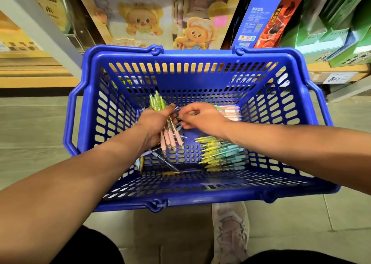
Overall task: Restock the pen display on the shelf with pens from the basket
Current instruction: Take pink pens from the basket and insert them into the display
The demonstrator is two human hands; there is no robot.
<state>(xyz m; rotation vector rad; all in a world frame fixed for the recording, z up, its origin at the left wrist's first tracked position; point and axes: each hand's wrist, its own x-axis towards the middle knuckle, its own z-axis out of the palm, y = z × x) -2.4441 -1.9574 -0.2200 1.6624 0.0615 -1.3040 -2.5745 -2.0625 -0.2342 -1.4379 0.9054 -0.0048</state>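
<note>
A blue plastic basket (200, 195) stands on the floor in front of me. Inside it, my left hand (154, 123) is shut on a bunch of pens (170, 137) with pink grips and green tops. My right hand (202, 117) is beside it, fingers pinched on a clear pen at the bunch. A pile of yellow and teal pens (222, 155) lies at the basket's right side, pink pens (230, 112) sit behind my right hand, and loose pens (160, 163) lie on the bottom left. The shelf's pen display is not in view.
Past the basket are wooden shelf edges (36, 79) and boxes with cartoon bear pictures (144, 23). Blue, red and green boxes (321, 23) stand at the upper right with a price tag (339, 77). My shoe (230, 227) rests on the tiled floor below the basket.
</note>
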